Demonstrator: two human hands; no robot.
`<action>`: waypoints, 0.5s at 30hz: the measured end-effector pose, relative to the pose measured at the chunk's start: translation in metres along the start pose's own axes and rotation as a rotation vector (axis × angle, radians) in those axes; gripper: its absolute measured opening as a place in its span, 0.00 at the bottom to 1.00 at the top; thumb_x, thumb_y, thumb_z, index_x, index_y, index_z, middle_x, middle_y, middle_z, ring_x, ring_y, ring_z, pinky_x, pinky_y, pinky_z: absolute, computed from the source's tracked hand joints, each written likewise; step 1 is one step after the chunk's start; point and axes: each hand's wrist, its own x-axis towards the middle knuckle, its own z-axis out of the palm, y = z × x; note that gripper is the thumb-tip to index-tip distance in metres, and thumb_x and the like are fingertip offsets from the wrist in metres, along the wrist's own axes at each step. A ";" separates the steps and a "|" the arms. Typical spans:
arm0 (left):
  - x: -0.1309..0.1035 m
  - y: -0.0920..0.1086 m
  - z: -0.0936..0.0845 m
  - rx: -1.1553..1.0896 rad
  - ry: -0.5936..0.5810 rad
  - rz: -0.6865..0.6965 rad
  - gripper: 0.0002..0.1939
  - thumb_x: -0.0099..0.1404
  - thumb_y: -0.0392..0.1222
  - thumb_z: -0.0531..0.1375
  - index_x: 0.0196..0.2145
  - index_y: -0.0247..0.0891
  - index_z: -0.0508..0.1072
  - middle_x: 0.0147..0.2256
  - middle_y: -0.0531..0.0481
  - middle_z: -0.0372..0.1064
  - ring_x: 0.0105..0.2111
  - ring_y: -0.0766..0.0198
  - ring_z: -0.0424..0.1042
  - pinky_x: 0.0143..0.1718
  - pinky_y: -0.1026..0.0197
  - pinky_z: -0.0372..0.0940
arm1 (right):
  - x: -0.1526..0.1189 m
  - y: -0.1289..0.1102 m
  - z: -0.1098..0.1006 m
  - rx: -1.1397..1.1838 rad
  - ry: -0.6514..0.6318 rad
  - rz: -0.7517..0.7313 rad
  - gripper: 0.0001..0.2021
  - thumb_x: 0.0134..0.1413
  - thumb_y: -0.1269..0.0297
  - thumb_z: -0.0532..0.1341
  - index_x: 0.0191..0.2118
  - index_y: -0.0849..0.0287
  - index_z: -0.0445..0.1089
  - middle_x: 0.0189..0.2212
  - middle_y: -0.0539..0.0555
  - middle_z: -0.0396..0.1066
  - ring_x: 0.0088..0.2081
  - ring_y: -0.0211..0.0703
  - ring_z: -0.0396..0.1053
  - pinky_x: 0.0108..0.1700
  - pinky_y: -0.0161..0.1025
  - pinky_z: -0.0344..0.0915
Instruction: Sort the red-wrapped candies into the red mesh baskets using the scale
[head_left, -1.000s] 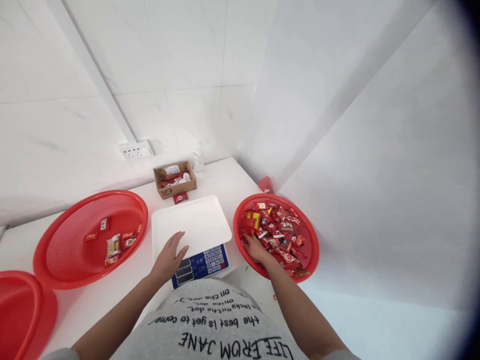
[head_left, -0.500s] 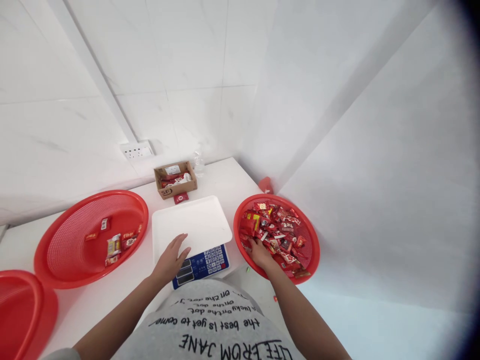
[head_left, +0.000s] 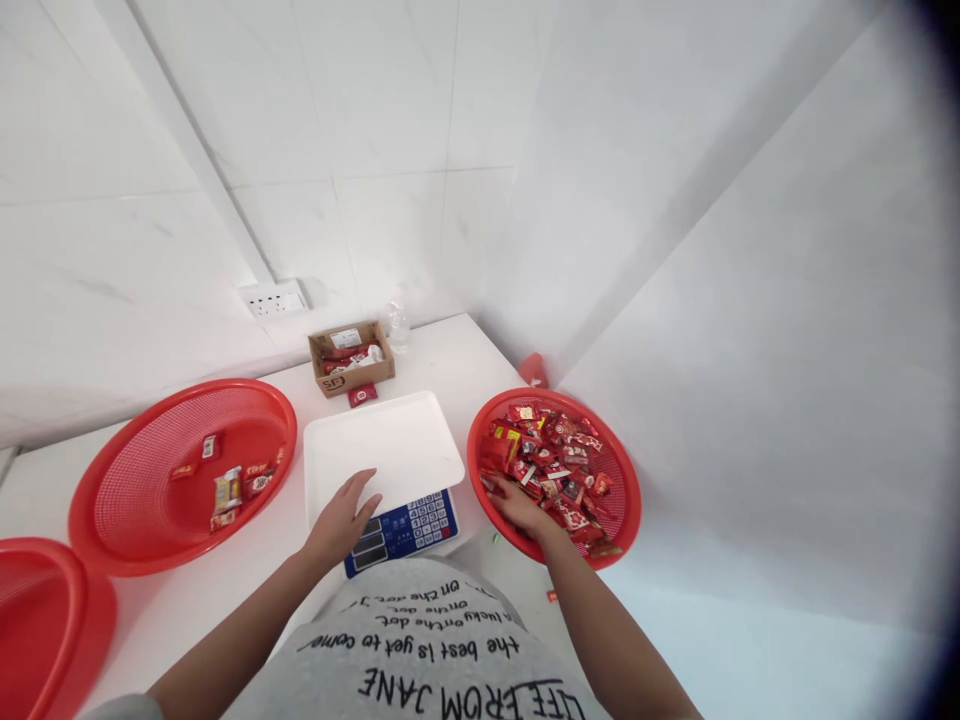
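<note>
White tiled walls meet in a corner behind a white surface (head_left: 442,350). At its middle stands a weighing scale (head_left: 390,480) with a white tray on top and a blue keypad at the front. The left hand (head_left: 341,520) lies flat and unclenched on the near left corner of the scale, fingers spread over the tray edge beside the keypad, grasping nothing. To the right of the scale sits a red mesh basket (head_left: 626,475) heaped with red wrapped snack packets (head_left: 551,455). The right hand (head_left: 517,503) reaches into the near left part of this basket, its fingers loosely curled among the packets and touching them; whether it grips one cannot be told. Left of the scale, a second red basket (head_left: 127,480) holds a few packets. A small cardboard box (head_left: 350,357) stands behind the scale.
</note>
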 end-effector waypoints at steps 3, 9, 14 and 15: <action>0.000 0.002 0.000 -0.006 -0.016 0.004 0.24 0.65 0.51 0.46 0.55 0.38 0.59 0.55 0.44 0.60 0.55 0.59 0.59 0.56 0.56 0.55 | 0.001 -0.006 0.002 0.144 -0.004 0.024 0.28 0.50 0.58 0.56 0.58 0.56 0.56 0.60 0.55 0.54 0.59 0.44 0.54 0.59 0.43 0.52; 0.000 -0.001 0.002 -0.014 -0.039 -0.007 0.24 0.65 0.51 0.46 0.55 0.38 0.58 0.55 0.44 0.59 0.55 0.59 0.59 0.56 0.56 0.55 | 0.005 -0.011 0.007 0.123 0.006 0.010 0.28 0.52 0.60 0.54 0.59 0.56 0.54 0.61 0.55 0.51 0.60 0.43 0.52 0.61 0.43 0.49; 0.000 -0.001 0.002 -0.018 -0.036 -0.004 0.25 0.65 0.52 0.46 0.55 0.39 0.58 0.55 0.45 0.60 0.55 0.59 0.59 0.55 0.56 0.55 | 0.017 -0.010 0.013 -0.070 0.091 -0.037 0.25 0.54 0.62 0.51 0.58 0.58 0.57 0.60 0.57 0.54 0.60 0.44 0.51 0.61 0.46 0.46; -0.001 0.000 0.001 -0.017 -0.034 -0.005 0.25 0.65 0.52 0.46 0.55 0.39 0.58 0.55 0.45 0.60 0.55 0.59 0.60 0.55 0.56 0.56 | 0.018 -0.011 0.013 -0.078 0.091 -0.041 0.24 0.54 0.62 0.51 0.57 0.58 0.59 0.59 0.57 0.56 0.59 0.44 0.53 0.61 0.46 0.47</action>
